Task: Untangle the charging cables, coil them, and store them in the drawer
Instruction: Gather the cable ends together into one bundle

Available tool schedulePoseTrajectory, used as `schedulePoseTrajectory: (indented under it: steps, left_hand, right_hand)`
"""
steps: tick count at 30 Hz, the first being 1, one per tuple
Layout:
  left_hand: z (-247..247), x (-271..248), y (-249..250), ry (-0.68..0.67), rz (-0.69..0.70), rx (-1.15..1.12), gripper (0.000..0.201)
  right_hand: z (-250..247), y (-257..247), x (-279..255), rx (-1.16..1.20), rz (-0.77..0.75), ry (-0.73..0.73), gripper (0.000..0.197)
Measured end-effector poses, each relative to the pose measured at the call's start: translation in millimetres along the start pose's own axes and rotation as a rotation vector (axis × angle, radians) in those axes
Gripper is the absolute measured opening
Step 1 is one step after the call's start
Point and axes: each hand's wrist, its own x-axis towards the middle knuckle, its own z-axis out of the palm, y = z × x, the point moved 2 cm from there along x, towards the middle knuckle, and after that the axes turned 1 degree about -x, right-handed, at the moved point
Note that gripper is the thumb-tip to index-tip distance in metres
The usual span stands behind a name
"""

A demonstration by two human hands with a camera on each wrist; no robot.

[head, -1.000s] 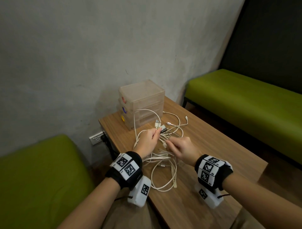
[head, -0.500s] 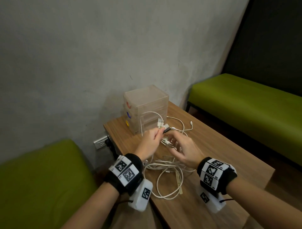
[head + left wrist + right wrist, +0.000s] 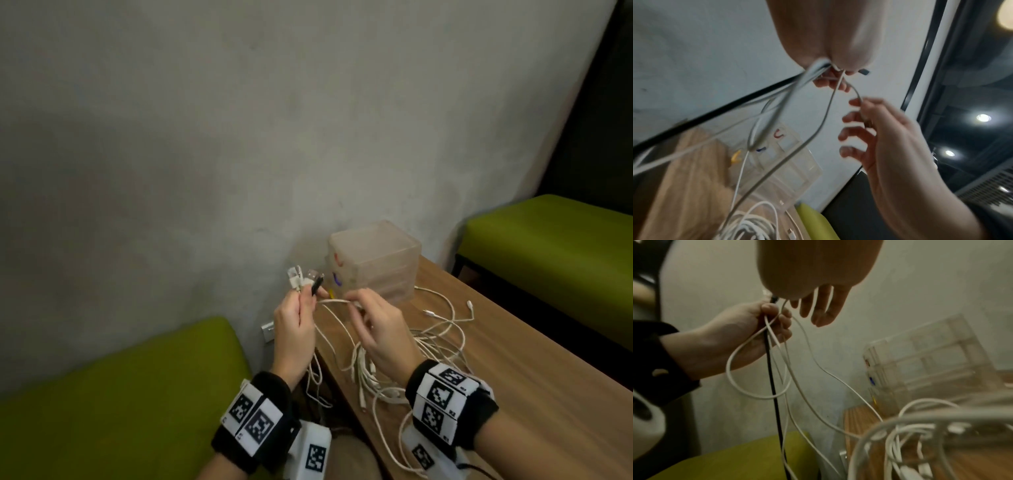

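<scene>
A tangle of white charging cables (image 3: 431, 346) lies on the wooden table (image 3: 531, 394), with strands hanging up to my hands. My left hand (image 3: 306, 294) is raised near the table's left corner and grips a bunch of plug ends (image 3: 301, 277), white ones and one black. A black cable (image 3: 772, 386) and white loops (image 3: 735, 374) hang below that fist. My right hand (image 3: 358, 305), just to its right, pinches one white cable (image 3: 858, 95) between thumb and forefinger; its other fingers hang loose. The clear drawer unit (image 3: 373, 260) stands behind the hands, all drawers closed.
Green benches stand left (image 3: 120, 394) and right (image 3: 555, 246) of the table. A grey wall (image 3: 274, 137) rises just behind the drawer unit, with a wall socket (image 3: 268, 330) low by the table corner. Loose plug ends (image 3: 470, 304) lie right of the tangle.
Both hands have risen and moved left, off the pile toward the table's corner. The left hand carries the plug bunch up; the right hand left the pile and pinches a strand beside it.
</scene>
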Motion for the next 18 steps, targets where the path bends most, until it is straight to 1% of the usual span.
schedulePoseTrajectory:
  steps: [1,2,4,5,6,8,9,10,11,12,14,16,18]
  left_hand:
    - [-6.7,0.5,-3.3,0.031,-0.014,-0.008,0.031]
    - [-13.5,1.8,-6.0,0.064,-0.022,0.011,0.033]
    - [-24.2,3.9,-9.0,0.113,-0.024,0.102,0.037]
    - [-28.1,5.5,-9.9,0.109,-0.035,0.124,0.037]
    - [-30.8,6.8,-11.2,0.086,-0.057,0.118,0.037]
    - [-35.2,9.1,-13.7,0.038,-0.081,0.113,0.036]
    - [-37.2,9.5,-14.2,0.029,-0.067,0.150,0.036]
    - [-38.6,9.8,-15.4,0.026,-0.044,0.200,0.036]
    - [-39.0,9.1,-16.2,0.024,-0.018,0.238,0.035]
    - [-38.4,8.0,-17.9,0.019,0.004,0.261,0.033]
    - [-33.7,5.1,-20.2,-0.013,0.022,0.268,0.025]
    - [-25.8,1.5,-22.8,-0.059,-0.013,0.218,0.022]
    - [-15.6,-5.7,-23.4,-0.139,-0.053,0.086,0.020]
  right_hand:
    - [5.2,1.4,-3.9,0.019,0.011,-0.021,0.020]
    - [10.6,0.6,-7.7,0.016,0.004,-0.080,0.023]
    - [24.1,0.6,-17.8,-0.124,-0.035,-0.280,0.029]
    - [30.4,1.3,-21.3,-0.223,-0.039,-0.379,0.029]
    - [36.0,4.4,-24.1,-0.295,0.005,-0.506,0.029]
    - [43.5,9.3,-26.6,-0.317,0.094,-0.782,0.031]
    - [46.1,9.9,-27.4,-0.289,0.106,-0.867,0.032]
    - [47.3,9.1,-26.7,-0.268,0.102,-0.895,0.032]
    - [47.2,7.7,-25.7,-0.271,0.095,-0.882,0.032]
    - [45.6,6.9,-23.5,-0.273,0.098,-0.828,0.032]
    - [39.8,5.9,-18.3,-0.196,0.126,-0.676,0.032]
    - [31.0,2.7,-11.0,-0.058,0.121,-0.546,0.034]
    - [24.7,-0.8,-5.3,0.059,0.097,-0.480,0.039]
